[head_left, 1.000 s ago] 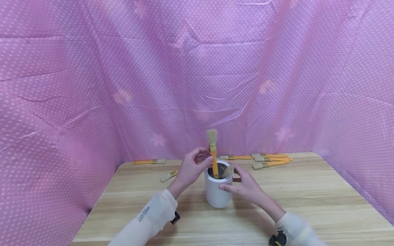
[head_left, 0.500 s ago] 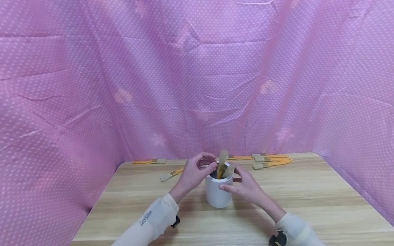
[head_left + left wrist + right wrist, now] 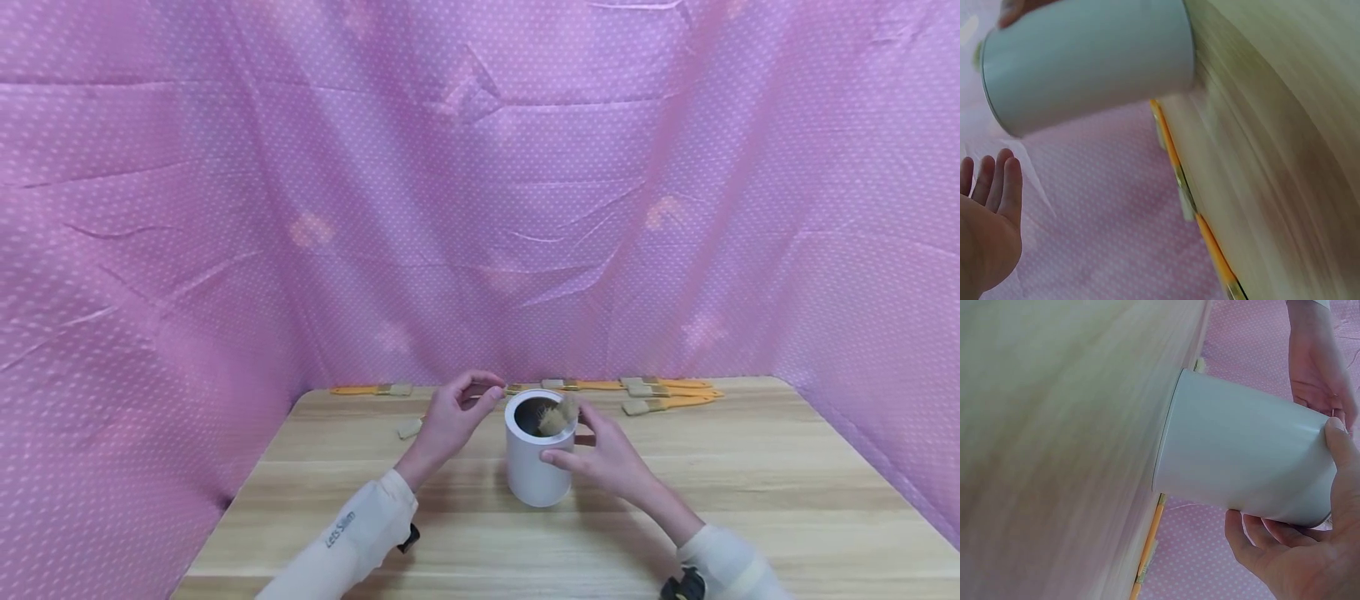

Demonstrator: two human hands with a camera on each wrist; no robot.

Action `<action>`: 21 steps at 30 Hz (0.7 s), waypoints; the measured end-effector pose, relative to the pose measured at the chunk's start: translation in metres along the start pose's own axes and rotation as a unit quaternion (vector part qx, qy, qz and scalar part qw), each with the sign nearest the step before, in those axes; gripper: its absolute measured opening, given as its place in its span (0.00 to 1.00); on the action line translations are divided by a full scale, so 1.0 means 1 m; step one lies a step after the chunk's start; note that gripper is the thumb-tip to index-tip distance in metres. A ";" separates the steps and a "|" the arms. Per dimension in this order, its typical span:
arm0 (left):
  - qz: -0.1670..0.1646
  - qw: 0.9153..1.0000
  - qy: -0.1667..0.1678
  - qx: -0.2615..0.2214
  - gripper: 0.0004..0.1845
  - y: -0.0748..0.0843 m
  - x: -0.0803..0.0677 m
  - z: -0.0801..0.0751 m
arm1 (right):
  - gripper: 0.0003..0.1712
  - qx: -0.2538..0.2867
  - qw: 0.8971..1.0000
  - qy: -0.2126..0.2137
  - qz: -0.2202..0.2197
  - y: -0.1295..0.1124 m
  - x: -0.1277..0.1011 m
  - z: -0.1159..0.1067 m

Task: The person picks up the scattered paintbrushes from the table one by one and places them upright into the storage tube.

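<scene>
Head view: white cylindrical cup [image 3: 535,468], upright.

— What sort of place are we standing in?

— It's looking like a makeshift recording booth, not a lived-in room. A pink dotted cloth [image 3: 480,208] is hanging creased on three sides, closing in a bare wooden table [image 3: 750,492].

— And those things at the back?

— Yellow-handled paintbrushes [image 3: 667,393] are lying loose along the far edge, hinting at a craft or workshop corner. The person is wearing cameras strapped at both wrists.
</scene>
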State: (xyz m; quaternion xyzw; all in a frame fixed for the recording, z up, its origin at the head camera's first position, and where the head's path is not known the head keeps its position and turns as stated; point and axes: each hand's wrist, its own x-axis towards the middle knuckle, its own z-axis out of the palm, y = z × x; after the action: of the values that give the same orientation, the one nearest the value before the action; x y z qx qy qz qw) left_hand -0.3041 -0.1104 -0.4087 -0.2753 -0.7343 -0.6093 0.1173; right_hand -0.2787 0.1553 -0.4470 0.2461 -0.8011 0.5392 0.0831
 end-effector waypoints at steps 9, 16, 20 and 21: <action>-0.023 0.999 0.003 0.040 0.17 -0.015 -0.006 -0.034 | 0.50 0.001 1.000 0.005 -0.005 0.002 -0.003 0.000; -0.068 0.991 0.030 0.114 0.23 -0.038 -0.005 -0.075 | 0.50 0.005 1.000 0.006 -0.001 0.002 -0.004 0.000; -0.120 0.984 0.048 0.123 0.28 -0.060 -0.006 -0.107 | 0.49 0.008 1.000 0.005 -0.010 0.002 -0.003 0.000; -0.134 0.982 0.051 0.121 0.28 -0.065 -0.006 -0.116 | 0.49 0.010 1.000 0.004 -0.013 0.003 -0.003 0.000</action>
State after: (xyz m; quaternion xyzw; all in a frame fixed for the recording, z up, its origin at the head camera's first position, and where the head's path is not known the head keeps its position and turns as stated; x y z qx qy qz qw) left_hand -0.3536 -0.2299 -0.4388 -0.1273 -0.8261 -0.5390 0.1043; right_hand -0.2773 0.1567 -0.4508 0.2552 -0.7919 0.5472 0.0913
